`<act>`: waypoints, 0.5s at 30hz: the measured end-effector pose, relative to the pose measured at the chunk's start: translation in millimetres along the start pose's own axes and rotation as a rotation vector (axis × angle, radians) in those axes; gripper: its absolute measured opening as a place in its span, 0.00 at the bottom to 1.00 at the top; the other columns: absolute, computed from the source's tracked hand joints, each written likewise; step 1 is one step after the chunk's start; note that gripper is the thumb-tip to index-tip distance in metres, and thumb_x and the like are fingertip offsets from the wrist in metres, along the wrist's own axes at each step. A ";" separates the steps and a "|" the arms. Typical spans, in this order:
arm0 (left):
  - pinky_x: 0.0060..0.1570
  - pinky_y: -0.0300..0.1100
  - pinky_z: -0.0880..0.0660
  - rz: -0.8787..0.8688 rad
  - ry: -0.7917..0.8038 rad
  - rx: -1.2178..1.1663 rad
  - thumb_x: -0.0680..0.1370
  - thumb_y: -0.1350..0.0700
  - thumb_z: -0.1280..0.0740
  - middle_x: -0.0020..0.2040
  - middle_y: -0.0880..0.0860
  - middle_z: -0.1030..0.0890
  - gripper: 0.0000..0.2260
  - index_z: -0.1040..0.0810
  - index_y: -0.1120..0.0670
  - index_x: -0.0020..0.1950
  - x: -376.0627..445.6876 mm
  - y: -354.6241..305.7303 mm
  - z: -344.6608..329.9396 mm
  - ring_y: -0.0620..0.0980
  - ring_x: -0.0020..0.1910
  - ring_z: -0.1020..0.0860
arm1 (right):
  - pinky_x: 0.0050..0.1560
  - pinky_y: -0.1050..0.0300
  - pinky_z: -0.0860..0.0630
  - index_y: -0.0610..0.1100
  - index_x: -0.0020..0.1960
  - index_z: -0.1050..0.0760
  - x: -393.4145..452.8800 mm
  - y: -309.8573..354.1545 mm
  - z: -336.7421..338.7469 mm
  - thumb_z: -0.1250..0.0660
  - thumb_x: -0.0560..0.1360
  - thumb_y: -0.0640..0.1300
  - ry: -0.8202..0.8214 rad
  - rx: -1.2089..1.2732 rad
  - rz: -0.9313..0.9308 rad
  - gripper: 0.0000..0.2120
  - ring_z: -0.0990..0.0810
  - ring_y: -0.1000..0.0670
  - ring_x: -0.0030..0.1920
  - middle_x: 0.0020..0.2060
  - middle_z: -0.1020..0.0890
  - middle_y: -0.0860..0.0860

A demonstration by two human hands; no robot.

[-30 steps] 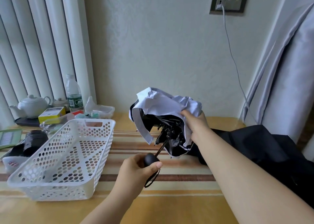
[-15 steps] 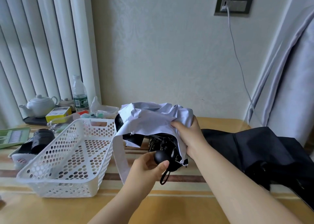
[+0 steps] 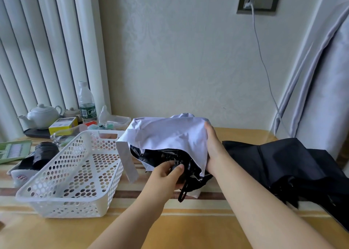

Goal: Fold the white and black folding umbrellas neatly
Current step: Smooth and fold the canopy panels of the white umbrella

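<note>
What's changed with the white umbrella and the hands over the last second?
The left hand has pushed the handle up into the white umbrella, so the shaft no longer shows. The right hand still grips the canopy. The black umbrella and basket stayed put.

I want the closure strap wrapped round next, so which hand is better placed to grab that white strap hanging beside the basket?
The left hand. It grips the black handle just right of the dangling white fabric strap, while the right hand holds the white umbrella canopy bunched on the far side.
</note>
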State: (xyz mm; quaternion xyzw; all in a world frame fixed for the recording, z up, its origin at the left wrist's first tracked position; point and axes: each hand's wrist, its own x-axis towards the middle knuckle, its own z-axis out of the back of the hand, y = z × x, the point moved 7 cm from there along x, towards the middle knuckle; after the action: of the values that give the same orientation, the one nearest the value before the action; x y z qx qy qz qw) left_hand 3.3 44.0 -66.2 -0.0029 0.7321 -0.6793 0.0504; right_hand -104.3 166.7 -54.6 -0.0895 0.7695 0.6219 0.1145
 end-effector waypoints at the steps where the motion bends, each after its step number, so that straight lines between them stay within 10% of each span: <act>1: 0.51 0.52 0.21 0.005 -0.009 -0.042 0.80 0.55 0.37 0.48 0.53 0.15 0.08 0.22 0.54 0.56 -1.3 0.2 0.6 0.52 0.46 0.16 | 0.61 0.40 0.28 0.57 0.73 0.40 -6.9 1.6 -1.2 0.33 0.55 0.77 -0.008 -0.034 -0.019 0.52 0.24 0.42 0.62 0.68 0.27 0.49; 5: 0.46 0.52 0.21 0.015 -0.009 -0.115 0.81 0.56 0.39 0.45 0.54 0.14 0.07 0.22 0.54 0.52 -5.3 -2.9 0.4 0.53 0.43 0.16 | 0.60 0.47 0.32 0.57 0.76 0.55 -37.5 6.6 18.4 0.31 0.65 0.68 -0.181 -0.336 0.028 0.49 0.34 0.42 0.68 0.73 0.41 0.48; 10: 0.47 0.55 0.24 -0.008 0.061 -0.018 0.80 0.54 0.39 0.47 0.60 0.17 0.09 0.21 0.57 0.51 -4.5 -6.6 -6.8 0.57 0.42 0.17 | 0.58 0.46 0.24 0.50 0.74 0.44 -36.8 -9.8 -0.3 0.26 0.46 0.71 -0.058 -0.380 -0.062 0.63 0.22 0.42 0.57 0.60 0.23 0.47; 15: 0.53 0.52 0.21 -0.001 0.128 -0.008 0.81 0.54 0.39 0.46 0.58 0.16 0.13 0.20 0.61 0.51 -8.0 -11.0 -8.8 0.54 0.44 0.16 | 0.35 0.59 0.27 0.40 0.55 0.25 -25.6 -2.4 4.0 0.28 0.69 0.51 -0.111 -0.277 -0.017 0.20 0.22 0.47 0.39 0.41 0.20 0.46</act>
State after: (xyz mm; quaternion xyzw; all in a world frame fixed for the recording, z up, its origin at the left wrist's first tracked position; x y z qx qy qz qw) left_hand 9.8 52.4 -54.0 0.0400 0.7365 -0.6752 0.0034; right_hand -78.8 170.0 -50.2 -0.0763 0.6682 0.7250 0.1487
